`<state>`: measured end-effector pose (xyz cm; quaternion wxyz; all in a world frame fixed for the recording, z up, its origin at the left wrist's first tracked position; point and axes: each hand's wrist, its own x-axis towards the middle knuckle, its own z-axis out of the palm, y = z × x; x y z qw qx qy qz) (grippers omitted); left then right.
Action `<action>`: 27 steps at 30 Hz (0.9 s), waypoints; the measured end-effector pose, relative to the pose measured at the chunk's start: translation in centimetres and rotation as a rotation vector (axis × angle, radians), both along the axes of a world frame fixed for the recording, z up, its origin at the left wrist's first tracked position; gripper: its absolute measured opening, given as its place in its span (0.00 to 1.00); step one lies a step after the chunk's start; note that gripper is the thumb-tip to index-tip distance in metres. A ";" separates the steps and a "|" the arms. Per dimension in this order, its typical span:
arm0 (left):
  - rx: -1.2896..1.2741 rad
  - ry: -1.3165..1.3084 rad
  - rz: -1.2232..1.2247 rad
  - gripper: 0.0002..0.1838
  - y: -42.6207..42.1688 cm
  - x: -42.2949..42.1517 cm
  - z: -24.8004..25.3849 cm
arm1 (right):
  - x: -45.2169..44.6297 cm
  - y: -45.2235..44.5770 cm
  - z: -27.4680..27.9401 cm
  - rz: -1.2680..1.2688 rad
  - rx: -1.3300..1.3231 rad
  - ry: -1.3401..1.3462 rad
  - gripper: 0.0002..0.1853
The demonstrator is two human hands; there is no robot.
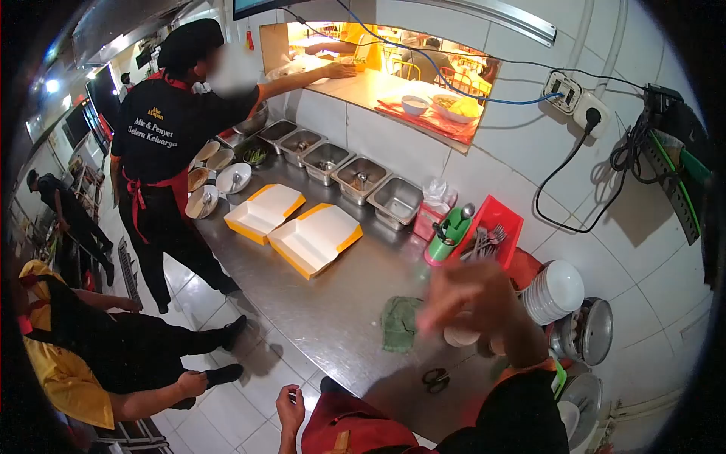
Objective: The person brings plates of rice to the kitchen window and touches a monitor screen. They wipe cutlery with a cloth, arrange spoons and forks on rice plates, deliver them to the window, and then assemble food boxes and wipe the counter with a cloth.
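Observation:
My right hand is raised over the right part of the steel counter, smeared by motion, so its fingers and anything in them do not show clearly. Beside it on the counter lies a folded green cloth. Black-handled scissors rest nearer to me, below that hand. Low by my red apron, my left hand hangs off the counter's edge, its fingers loosely bent and apart, with nothing visible in them. Two open takeaway boxes, white inside with yellow sides, stand further along the counter.
Steel food pans line the wall. A red basket of cutlery, a green holder and stacked white bowls stand right. One co-worker reaches through the serving hatch; another person stands left.

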<state>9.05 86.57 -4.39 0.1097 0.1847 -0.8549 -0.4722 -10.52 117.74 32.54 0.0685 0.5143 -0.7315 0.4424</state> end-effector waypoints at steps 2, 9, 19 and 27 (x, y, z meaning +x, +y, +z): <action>-0.006 0.023 -0.034 0.05 -0.1 -0.8 -0.1 | -6.6 1.7 -3.9 -0.395 0.049 0.091 0.14; 0.005 0.087 -0.130 0.04 -1.8 -6.9 1.3 | -24.6 8.3 -13.7 -0.989 0.525 0.150 0.14; -0.009 0.163 -0.115 0.02 -6.1 -14.8 3.4 | -32.5 11.1 -17.5 -0.975 0.904 -0.036 0.10; 0.046 0.199 -0.240 0.04 -5.5 -18.9 3.5 | -30.0 9.6 -13.7 -0.908 0.713 -0.203 0.10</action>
